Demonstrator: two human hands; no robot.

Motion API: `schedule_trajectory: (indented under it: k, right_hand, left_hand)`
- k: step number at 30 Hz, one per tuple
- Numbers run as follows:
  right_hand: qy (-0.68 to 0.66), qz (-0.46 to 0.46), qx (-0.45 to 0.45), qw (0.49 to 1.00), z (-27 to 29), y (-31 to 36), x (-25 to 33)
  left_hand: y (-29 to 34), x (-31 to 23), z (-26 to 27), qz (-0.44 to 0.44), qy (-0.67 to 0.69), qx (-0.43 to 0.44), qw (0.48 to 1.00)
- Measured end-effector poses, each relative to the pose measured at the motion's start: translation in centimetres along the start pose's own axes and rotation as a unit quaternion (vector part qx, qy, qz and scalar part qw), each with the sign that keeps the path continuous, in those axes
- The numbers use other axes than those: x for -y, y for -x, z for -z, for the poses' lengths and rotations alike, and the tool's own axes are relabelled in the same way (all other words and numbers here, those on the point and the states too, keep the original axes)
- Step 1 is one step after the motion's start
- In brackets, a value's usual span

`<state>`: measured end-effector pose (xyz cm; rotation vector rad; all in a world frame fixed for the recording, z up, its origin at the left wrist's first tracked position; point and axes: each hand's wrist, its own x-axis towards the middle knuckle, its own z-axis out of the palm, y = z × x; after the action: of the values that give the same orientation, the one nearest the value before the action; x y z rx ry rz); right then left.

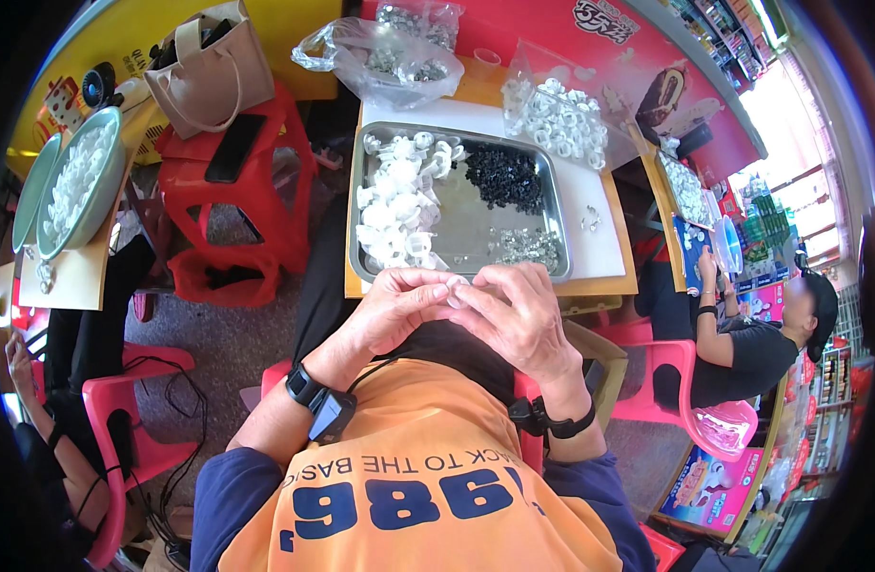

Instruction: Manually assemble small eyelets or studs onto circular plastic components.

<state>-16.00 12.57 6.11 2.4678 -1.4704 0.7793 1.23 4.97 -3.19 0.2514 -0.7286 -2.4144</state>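
My left hand (399, 303) and my right hand (518, 315) meet in front of my chest, just off the table's near edge. Between their fingertips is a small white plastic part (455, 291), mostly covered by the fingers. Both hands pinch it. Right beyond them lies a metal tray (471, 229). White ring-shaped plastic parts (397, 205) fill its left side. Small black parts (504, 178) are heaped at its far right, and small clear or silvery pieces (523, 248) lie at its near right.
Behind the tray sit a clear plastic bag (385, 62) and another bag of white rings (561, 124). A red stool (233, 181) at the left bears a phone (236, 148) and a beige handbag (213, 81). Co-workers sit at both sides; green basins (80, 181) stand far left.
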Motion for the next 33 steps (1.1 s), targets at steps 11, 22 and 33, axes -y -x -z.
schedule_trajectory:
  k: [11,22,33]
  right_hand:
    - [-0.011,0.006,0.001,1.000,-0.5,0.7,-0.3]
    - [-0.018,-0.062,-0.067,0.996,-2.1,1.4,0.5]
    - [-0.005,-0.059,-0.099,0.993,-3.0,2.1,0.3]
  left_hand:
    - [-0.1,-0.2,0.1,0.006,-0.004,-0.005,1.000]
    - [0.0,-0.4,-0.3,-0.015,0.001,-0.002,1.000]
    - [0.0,0.1,0.0,-0.036,-0.054,-0.036,0.997]
